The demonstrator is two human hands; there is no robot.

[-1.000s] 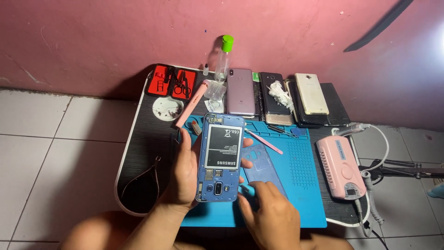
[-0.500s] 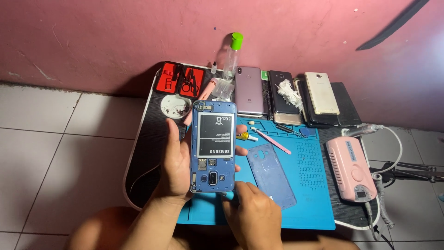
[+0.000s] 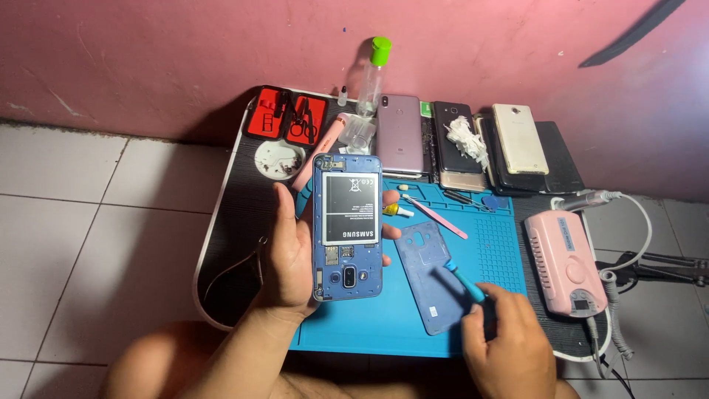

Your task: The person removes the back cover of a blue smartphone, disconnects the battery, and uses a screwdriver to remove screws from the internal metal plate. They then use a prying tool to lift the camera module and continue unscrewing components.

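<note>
Back cover (image 3: 430, 275) already off and lying on blue mat (image 3: 413, 332) at 3 o'clock of opened phone (image 3: 348, 225), battery not yet out; left hand (image 3: 289, 251) clasped around phone above mat, right hand (image 3: 509, 347) pinched teal tool (image 3: 465, 282) over cover.

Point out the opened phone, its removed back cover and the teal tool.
opened phone (image 3: 347, 222), head view, on its battery
back cover (image 3: 428, 277), head view, middle of panel
teal tool (image 3: 465, 283), head view, on its shaft
</note>
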